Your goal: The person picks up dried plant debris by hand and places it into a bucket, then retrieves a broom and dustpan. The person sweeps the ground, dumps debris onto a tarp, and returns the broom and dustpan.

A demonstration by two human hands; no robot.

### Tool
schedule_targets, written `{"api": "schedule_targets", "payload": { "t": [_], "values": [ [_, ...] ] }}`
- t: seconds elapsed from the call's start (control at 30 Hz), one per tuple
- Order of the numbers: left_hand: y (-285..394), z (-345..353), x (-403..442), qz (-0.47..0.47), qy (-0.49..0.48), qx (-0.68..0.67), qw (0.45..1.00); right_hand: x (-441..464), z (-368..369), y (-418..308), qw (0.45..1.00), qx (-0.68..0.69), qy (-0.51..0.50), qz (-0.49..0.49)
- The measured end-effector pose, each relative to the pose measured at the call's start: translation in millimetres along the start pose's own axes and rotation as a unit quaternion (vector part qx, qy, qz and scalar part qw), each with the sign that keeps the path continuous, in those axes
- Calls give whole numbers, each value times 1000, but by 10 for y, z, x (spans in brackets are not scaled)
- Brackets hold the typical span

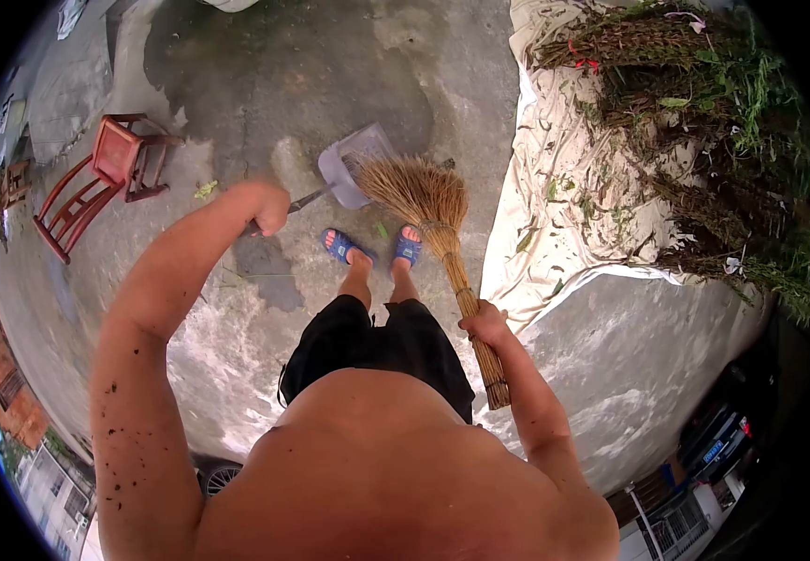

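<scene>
My left hand is closed around the dark handle of a dustpan, whose pale grey-lilac pan rests on the concrete in front of my feet. With my right hand I grip the bound straw stem of a broom. The broom's spread bristles reach over the right side of the pan and hide part of its inside. I cannot make out what lies in the pan. Small leaf bits are on the ground close to my blue slippers.
On the right, a cream cloth is spread with loose leaves and heaped bundles of cut plants. A red wooden chair stands at left. Damp patches mark the concrete. A dark car is at the lower right edge.
</scene>
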State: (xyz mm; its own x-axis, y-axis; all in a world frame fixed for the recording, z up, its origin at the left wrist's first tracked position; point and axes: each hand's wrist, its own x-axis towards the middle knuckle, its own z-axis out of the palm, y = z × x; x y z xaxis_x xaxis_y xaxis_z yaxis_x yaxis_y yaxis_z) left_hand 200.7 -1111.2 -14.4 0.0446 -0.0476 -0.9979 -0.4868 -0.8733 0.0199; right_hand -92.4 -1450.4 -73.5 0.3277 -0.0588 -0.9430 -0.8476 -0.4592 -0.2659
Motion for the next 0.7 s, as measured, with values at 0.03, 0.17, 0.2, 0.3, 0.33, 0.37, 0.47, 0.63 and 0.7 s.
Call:
{"api": "schedule_targets", "payload": {
  "t": [0.03, 0.17, 0.2, 0.3, 0.33, 0.37, 0.47, 0.63, 0.7],
  "values": [
    [-11, 8, -14, 9, 6, 3, 1000, 12, -3, 17, 999, -14, 37, -22],
    [-52, 58, -54, 5, 28, -16, 999, 429, -165, 45, 995, 65, 77, -10],
    [-77, 92, -36, 4, 29, -13, 999, 466, -227, -96, 992, 83, 97, 5],
    [-180, 179, -32, 5, 11, -69, 998, 939, -300, -253, 982, 111, 151, -17],
    [-216, 197, -53, 8, 4, -105, 994, 1076, -327, -364, 978, 115, 172, -13],
    [-248, 204, -71, 10, -3, -141, 990, 1296, -379, -454, 984, 58, 168, -3],
    [-300, 188, -14, 5, -21, -165, 986, 1681, -398, -699, 980, -77, 181, -13],
    [-196, 53, 47, -21, -37, -154, 987, 1433, -359, -553, 974, -208, 68, -56],
    [-218, 59, 23, -24, -47, -152, 987, 825, -486, -577, 991, -129, 1, -27]
  ]
}}
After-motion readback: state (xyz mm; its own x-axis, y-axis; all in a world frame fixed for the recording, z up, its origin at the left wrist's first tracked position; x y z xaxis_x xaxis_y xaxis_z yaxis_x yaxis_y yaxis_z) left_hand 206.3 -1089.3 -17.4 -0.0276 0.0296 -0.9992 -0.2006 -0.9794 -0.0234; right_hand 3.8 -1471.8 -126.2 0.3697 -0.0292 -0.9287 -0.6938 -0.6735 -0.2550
